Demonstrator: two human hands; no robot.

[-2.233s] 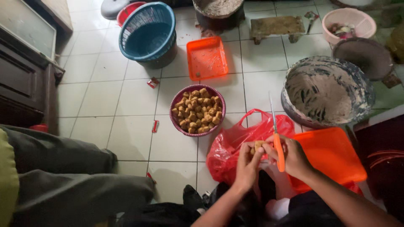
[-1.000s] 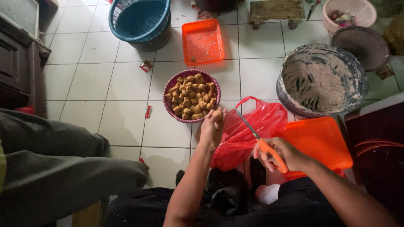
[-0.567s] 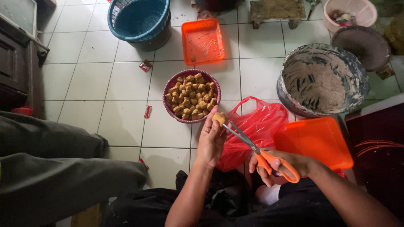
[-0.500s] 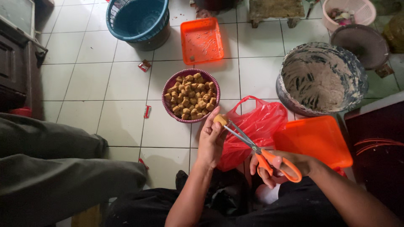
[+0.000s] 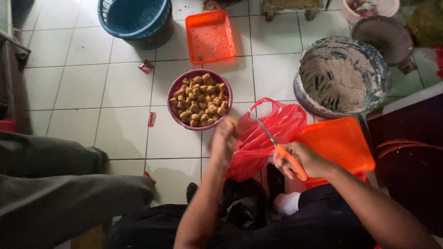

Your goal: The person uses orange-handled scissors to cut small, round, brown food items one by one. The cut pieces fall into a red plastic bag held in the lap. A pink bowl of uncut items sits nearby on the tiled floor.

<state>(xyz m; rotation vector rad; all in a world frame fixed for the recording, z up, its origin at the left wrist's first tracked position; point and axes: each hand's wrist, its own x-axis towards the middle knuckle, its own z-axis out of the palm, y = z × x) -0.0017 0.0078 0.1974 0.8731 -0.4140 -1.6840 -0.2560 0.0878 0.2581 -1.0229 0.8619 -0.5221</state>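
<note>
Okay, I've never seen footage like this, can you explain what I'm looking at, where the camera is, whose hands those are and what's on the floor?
There is one view, from a camera worn on a person's head, looking down at their own two bare hands as they sit over a tiled floor.

The right hand holds scissors with orange handles, blades pointing up and to the left. The left hand is blurred; it seems to hold a small brown piece near the bowl, but I cannot tell for sure.

In front of them stands a round bowl full of brown cubes. Beside the hands lies a red plastic bag and an orange tray. Farther off are a second orange tray, a blue basket and a big basin smeared with pale paste. The grey shape at the left is someone's leg.
</note>
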